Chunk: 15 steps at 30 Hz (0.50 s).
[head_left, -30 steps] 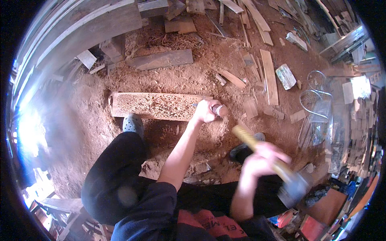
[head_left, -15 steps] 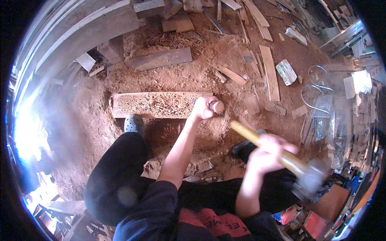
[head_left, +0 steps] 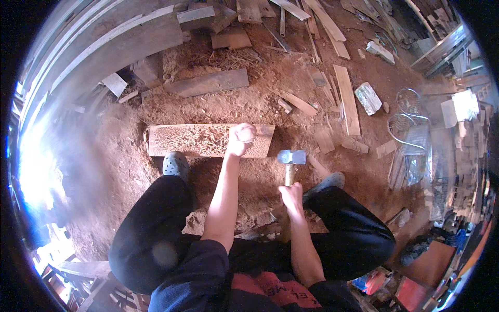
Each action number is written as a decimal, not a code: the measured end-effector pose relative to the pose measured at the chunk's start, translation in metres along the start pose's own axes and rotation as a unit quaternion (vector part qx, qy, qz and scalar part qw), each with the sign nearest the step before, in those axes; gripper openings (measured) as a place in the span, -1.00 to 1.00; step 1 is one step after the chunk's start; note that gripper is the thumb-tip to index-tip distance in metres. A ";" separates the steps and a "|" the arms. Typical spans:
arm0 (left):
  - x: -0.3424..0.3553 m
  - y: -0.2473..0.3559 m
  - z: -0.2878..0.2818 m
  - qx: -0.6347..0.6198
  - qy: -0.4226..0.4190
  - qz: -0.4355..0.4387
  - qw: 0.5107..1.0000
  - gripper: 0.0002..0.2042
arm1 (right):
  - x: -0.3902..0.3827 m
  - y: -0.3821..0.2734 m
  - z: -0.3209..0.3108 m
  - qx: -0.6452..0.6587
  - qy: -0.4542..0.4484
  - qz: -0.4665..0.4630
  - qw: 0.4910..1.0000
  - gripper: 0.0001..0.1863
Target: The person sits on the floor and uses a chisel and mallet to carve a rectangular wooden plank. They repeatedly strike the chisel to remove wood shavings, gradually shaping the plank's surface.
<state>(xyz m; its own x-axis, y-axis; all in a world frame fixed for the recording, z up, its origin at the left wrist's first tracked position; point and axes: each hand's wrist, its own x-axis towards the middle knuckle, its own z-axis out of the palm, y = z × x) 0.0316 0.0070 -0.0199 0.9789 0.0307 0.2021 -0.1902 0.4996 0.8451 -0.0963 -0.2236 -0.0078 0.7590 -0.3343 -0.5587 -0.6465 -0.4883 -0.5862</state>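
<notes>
A thick wooden board [head_left: 179,139] lies crosswise in front of me, its top face roughly chipped and pitted over most of its length. My left hand [head_left: 237,144] is closed round a chisel [head_left: 246,134] over the right part of the board. Only the round wooden butt of the chisel shows; the blade is hidden beneath the hand. To the right and nearer to me, my right hand [head_left: 292,195] grips the handle of a hammer [head_left: 292,157]. The grey metal head is up, apart from the chisel, just off the board's near right corner.
My clog-shod feet stand by the board, one clog [head_left: 175,165] touching its near edge. Beyond it lie a plank [head_left: 208,83], a long strip [head_left: 347,99] and a whitish block [head_left: 368,99] on brown dirt. A wire frame [head_left: 410,122] stands right; stacked timber [head_left: 114,47] fills the far left.
My left hand with the chisel has moved left along the board from its right end. My right hand has swung the hammer from the lower right, its head now forward near the board.
</notes>
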 end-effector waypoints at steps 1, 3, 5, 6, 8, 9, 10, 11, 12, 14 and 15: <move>0.004 0.001 0.006 0.040 0.001 -0.010 0.999 -0.77 | 0.019 0.028 0.013 -0.035 0.032 -0.069 0.996 -0.82; 0.003 0.006 0.006 0.136 0.015 -0.038 0.990 -0.77 | 0.026 0.042 0.029 -0.050 0.010 -0.122 0.991 -0.88; 0.000 0.010 0.011 0.201 0.011 0.006 0.979 -0.76 | 0.017 0.018 0.045 -0.033 -0.056 -0.109 0.992 -0.86; 0.001 0.010 0.022 0.243 -0.013 0.039 0.969 -0.75 | 0.015 0.013 0.050 -0.038 -0.064 -0.103 0.992 -0.85; 0.004 0.002 0.050 0.431 -0.096 0.058 0.896 -0.72 | 0.025 0.021 0.060 -0.101 -0.007 -0.119 0.988 -0.81; 0.005 -0.001 0.065 0.433 -0.102 0.042 0.895 -0.72 | 0.031 0.028 0.064 -0.135 0.019 -0.134 0.982 -0.78; 0.004 -0.004 0.073 0.437 -0.105 0.024 0.893 -0.72 | 0.035 0.029 0.068 -0.170 0.042 -0.148 0.973 -0.75; 0.004 -0.004 0.073 0.432 -0.082 0.045 0.897 -0.76 | 0.036 0.032 0.069 -0.199 0.061 -0.155 0.966 -0.74; 0.003 -0.004 0.064 0.383 -0.025 0.028 0.923 -0.78 | 0.035 0.030 0.070 -0.229 0.076 -0.164 0.956 -0.73; -0.002 -0.004 0.042 0.272 0.092 -0.006 0.958 -0.80 | 0.030 0.019 0.066 -0.206 0.035 -0.129 0.969 -0.71; -0.002 0.001 0.020 0.196 0.116 -0.021 0.974 -0.83 | 0.029 0.017 0.064 -0.190 0.024 -0.109 0.975 -0.71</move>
<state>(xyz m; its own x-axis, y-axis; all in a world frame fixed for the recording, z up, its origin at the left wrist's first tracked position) 0.0281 -0.0100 -0.0099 0.9684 0.2343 0.0857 -0.1203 0.1372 0.9832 -0.0898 -0.1902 -0.0712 0.8835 -0.2227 -0.4120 -0.4019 -0.8121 -0.4230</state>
